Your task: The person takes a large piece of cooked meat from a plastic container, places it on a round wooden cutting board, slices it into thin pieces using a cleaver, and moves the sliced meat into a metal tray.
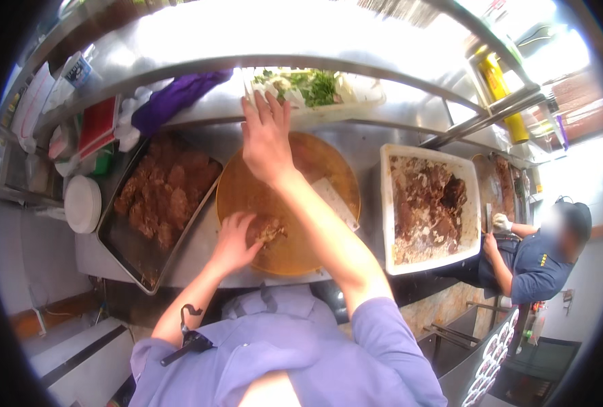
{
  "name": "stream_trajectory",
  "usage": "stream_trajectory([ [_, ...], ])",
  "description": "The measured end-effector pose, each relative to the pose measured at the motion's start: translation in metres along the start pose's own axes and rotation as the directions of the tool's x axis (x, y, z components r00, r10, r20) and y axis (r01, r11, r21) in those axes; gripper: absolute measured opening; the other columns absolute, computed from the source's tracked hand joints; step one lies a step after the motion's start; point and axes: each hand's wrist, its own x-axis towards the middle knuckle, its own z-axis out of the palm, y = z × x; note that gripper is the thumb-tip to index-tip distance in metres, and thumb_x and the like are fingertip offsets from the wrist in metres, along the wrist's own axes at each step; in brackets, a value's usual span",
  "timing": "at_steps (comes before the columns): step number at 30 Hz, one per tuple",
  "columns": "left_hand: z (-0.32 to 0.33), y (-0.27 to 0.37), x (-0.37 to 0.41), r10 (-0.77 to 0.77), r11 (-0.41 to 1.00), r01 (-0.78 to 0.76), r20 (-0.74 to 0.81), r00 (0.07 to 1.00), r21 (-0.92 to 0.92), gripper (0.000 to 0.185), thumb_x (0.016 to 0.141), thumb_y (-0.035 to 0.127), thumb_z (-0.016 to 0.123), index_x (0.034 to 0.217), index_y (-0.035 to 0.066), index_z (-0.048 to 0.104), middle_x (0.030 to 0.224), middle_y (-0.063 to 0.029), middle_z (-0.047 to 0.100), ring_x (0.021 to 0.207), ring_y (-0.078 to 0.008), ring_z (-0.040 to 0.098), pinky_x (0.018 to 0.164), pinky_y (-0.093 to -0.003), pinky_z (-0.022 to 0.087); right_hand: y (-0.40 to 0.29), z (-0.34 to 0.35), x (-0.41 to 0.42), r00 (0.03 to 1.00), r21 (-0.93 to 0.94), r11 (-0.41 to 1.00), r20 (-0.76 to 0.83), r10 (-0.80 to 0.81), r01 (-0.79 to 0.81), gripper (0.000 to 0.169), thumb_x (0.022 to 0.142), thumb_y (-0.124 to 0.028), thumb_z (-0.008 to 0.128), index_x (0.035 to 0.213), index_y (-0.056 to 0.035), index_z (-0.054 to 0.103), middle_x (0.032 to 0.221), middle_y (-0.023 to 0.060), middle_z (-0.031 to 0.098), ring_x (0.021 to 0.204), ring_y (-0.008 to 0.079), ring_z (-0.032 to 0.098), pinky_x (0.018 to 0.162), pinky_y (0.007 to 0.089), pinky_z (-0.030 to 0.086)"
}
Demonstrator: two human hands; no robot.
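Observation:
My left hand (234, 243) grips a piece of dark cooked meat (268, 229) on the round wooden chopping board (296, 254). Stretched forward over the board's far side, my right hand (267, 140) has its fingers extended and somewhat apart. Its fingertips reach the left end of a tray of chopped greens (317, 87) on the shelf; whether they touch anything there is unclear. Flat on the right part of the board lies a cleaver (336, 202), partly hidden behind my right forearm.
A metal tray of meat pieces (159, 198) stands left, a white plastic tub (388, 213) holding meat right. Steel shelf rails (383, 71) cross above the counter. A purple cloth (179, 102) and stacked white lids (83, 204) lie left. A co-worker (535, 264) works at right, one hand gloved.

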Motion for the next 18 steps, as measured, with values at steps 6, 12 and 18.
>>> stream_trajectory([
  [6, 0.042, -0.001, 0.033, -0.109, 0.994, 0.104, 0.149, 0.983, 0.042, 0.09, 0.078, 0.03, 0.092, 0.158, 0.011, 0.055, 0.145, -0.0205, 0.062, 0.137, -0.0443, 0.056, 0.117, -0.0514, 0.049, 0.027, -0.108, -0.166, 0.942, 0.146, 0.977, 0.319, 0.099, -0.152, 0.04, 0.099, -0.009, 0.063, 0.137, -0.0028, 0.069, 0.125, 0.02, 0.076, 0.119, 0.04, 0.071, 0.116, 0.0553, 0.05],
  [12, 0.048, -0.026, 0.033, -0.078, 0.997, 0.079, 0.176, 0.981, -0.002, 0.089, 0.077, 0.02, 0.092, 0.158, 0.011, 0.056, 0.141, -0.019, 0.068, 0.131, -0.041, 0.065, 0.114, -0.0474, 0.053, 0.059, -0.169, -0.366, 0.665, -0.389, 0.79, 0.429, 0.611, -0.474, 0.058, 0.099, -0.007, 0.072, 0.155, -0.0055, 0.055, 0.149, 0.022, 0.06, 0.139, 0.0439, 0.056, 0.119, 0.0533, 0.046],
  [18, 0.033, -0.015, 0.037, -0.063, 0.81, 0.223, 0.298, 0.953, -0.543, 0.09, 0.075, 0.015, 0.097, 0.155, 0.004, 0.058, 0.14, -0.0161, 0.07, 0.133, -0.0319, 0.068, 0.116, -0.0402, 0.052, 0.086, -0.152, -0.382, 0.633, -0.502, 0.771, 0.461, 0.622, -0.392, 0.059, 0.1, -0.006, 0.065, 0.158, -0.0103, 0.052, 0.14, 0.0245, 0.06, 0.127, 0.0441, 0.063, 0.11, 0.0543, 0.053],
])
